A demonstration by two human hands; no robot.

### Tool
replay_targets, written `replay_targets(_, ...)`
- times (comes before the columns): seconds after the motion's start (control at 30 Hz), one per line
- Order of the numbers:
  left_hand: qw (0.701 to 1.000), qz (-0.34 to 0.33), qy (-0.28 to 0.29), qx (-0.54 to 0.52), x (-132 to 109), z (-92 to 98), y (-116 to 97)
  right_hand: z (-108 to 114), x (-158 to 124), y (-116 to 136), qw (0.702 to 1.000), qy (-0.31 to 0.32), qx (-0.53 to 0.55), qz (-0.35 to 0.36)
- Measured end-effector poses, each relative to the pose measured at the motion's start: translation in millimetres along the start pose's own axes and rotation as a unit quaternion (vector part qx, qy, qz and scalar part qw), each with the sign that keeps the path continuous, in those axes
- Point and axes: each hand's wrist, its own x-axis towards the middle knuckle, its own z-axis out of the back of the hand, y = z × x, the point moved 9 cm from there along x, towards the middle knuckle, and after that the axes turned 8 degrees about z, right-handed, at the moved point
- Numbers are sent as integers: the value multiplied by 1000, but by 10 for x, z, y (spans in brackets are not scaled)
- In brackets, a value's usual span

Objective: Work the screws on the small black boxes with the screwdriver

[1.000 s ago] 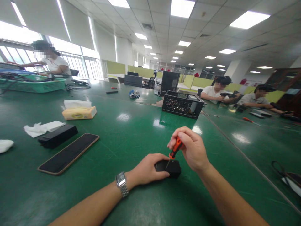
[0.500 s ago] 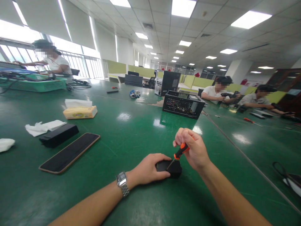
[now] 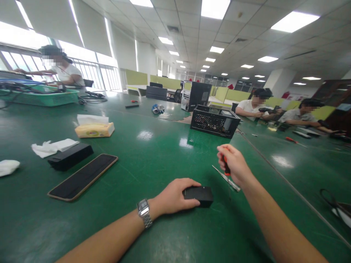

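My left hand (image 3: 175,197), with a metal watch (image 3: 143,209) on its wrist, grips a small black box (image 3: 203,196) on the green table. Thumb and fingers press on the box's two sides. To the right, my right hand (image 3: 233,164) is raised above the table, its fingers wrapped round an orange and black screwdriver (image 3: 226,167) that points downward. The screwdriver's tip is apart from the box. Under and beside that hand lies a thin, clear-handled screwdriver-like tool (image 3: 229,181) on the table.
Left of my hands lie a phone (image 3: 85,177), a black block (image 3: 71,156), crumpled tissue (image 3: 53,147) and a tissue pack (image 3: 94,129). An open black computer case (image 3: 214,122) stands ahead. Another orange screwdriver (image 3: 294,141) lies far right. Several people sit around the table's far sides.
My right hand has moved right with the screwdriver, lifting its tip away from the black box. The thin tool beneath has come into sight. My left hand stays on the box.
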Motion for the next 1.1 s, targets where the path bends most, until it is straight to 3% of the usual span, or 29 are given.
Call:
replay_targets(0.2, 1000, 11, -14, 23, -7, 23, -8, -495, -84, -557, 979, 90, -179, 45)
replay_targets(0.3, 997, 41, -29, 55, -12, 72, 31, -640, -178, -639, 961, 120, -238, 77)
replay_targets(0.43, 988, 67, -53, 130, -9, 159, 49, -633, -249, -599, 940, 134, -293, 108)
replay_targets(0.53, 980, 53, -64, 180, -6, 181, 3, -505, -258, -533, 932, 115, -324, 117)
replay_targets(0.63, 978, 40, -68, 192, -10, 174, -17, -207, -272, -554, 924, 70, -361, 103)
replay_targets(0.73, 982, 32, -60, 178, -16, 152, -1, 196, -339, -733, 918, 44, -389, 68)
replay_targets(0.8, 985, 25, -55, 164, -19, 138, 7, 411, -405, -931, 922, 69, -380, 34)
replay_targets(0.9, 987, 20, -54, 148, -21, 130, 22, 582, -480, -1113, 937, 118, -328, 14)
replay_targets(1.03, 990, 16, -57, 128, -20, 131, 37, 721, -473, -1033, 992, 35, -121, -9)
replay_targets(1.1, 991, 16, -64, 114, -18, 151, 50, 691, -477, -929, 1000, 0, -11, -7)
